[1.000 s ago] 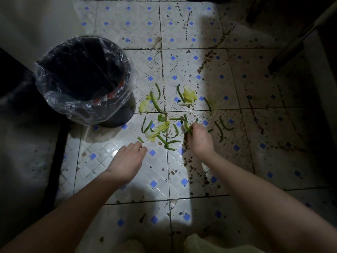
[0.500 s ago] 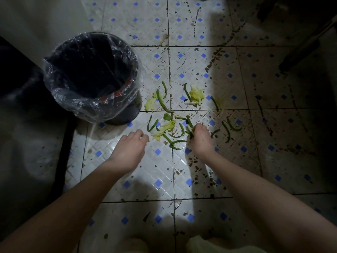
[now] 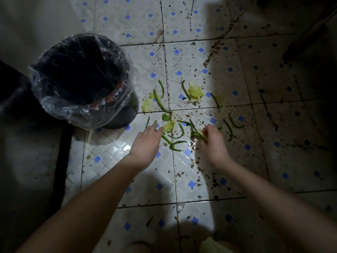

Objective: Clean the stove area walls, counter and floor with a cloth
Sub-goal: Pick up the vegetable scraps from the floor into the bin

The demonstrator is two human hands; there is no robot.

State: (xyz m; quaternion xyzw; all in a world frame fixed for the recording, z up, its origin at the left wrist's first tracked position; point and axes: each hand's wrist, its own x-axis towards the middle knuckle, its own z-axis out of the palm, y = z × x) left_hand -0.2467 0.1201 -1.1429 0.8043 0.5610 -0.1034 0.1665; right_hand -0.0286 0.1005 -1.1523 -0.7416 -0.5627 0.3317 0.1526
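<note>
Your L hand (image 3: pixel 145 143) moved fwd, fingers straight, tips touching leaf scrap (image 3: pixel 169 125). R hand (image 3: pixel 213 143) curls round green strips (image 3: pixel 197 133); dirty floor (image 3: pixel 113 148) under both, bin (image 3: pixel 102 110) ahead-left of L hand.

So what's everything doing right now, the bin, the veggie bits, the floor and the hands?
Bin: upright, no lid, lined with a clear bag.
Veggie scraps: scattered beside the bin.
Floor: spattered with dark spots.
Left hand: fingers straight, touching a pale leaf.
Right hand: pinching green strips.
</note>
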